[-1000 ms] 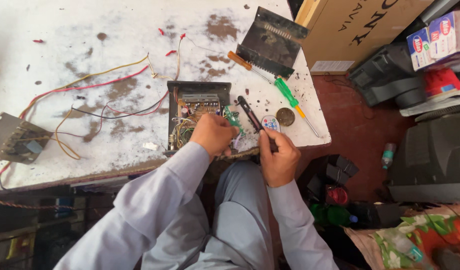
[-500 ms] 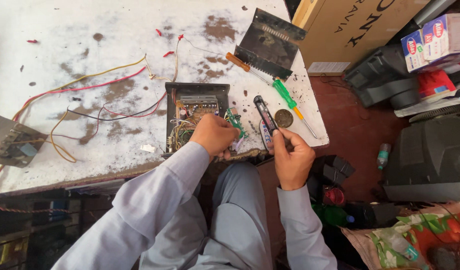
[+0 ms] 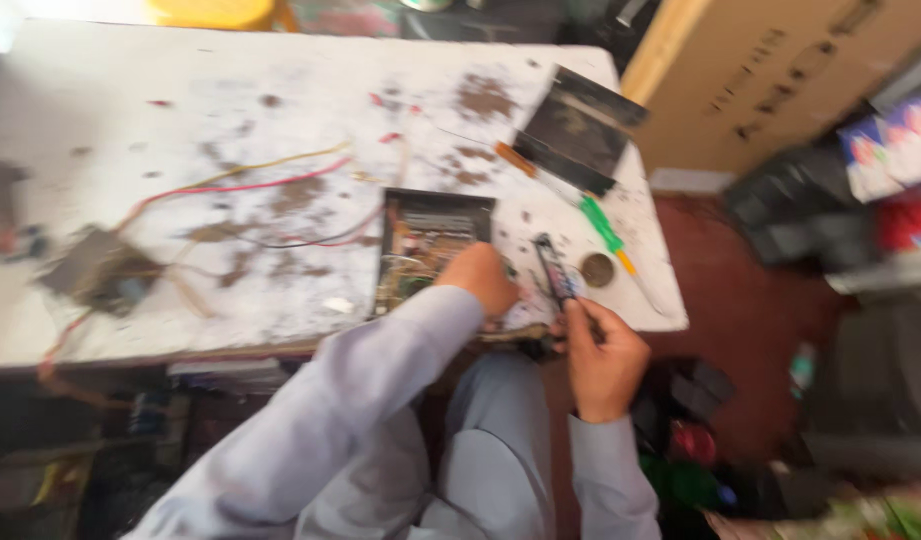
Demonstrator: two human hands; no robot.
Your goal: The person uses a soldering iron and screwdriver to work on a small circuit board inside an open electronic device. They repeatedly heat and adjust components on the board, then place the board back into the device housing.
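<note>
The view is motion-blurred. My left hand [image 3: 482, 280] rests on the near right corner of an open black circuit board box [image 3: 430, 235] on the stained white table [image 3: 180, 110]. Its fingers are curled on the box's edge, beside something small and green. My right hand [image 3: 602, 350] sits at the table's near edge, closed around the handle of a dark slim tool [image 3: 550, 268] that points away from me, toward the box's right side.
A green-handled screwdriver [image 3: 602, 224], an orange-handled tool [image 3: 510, 160] and a small round tin [image 3: 597, 270] lie right of the box. A black finned heat sink [image 3: 580, 130] sits farther back. Red and yellow wires [image 3: 240, 185] run left to a grey part [image 3: 100, 270]. Cardboard box [image 3: 780, 70] at right.
The camera has swung, shifting the scene and blurring it. My right hand stays on the dark tool beside the box; my left hand stays on the box's corner.
</note>
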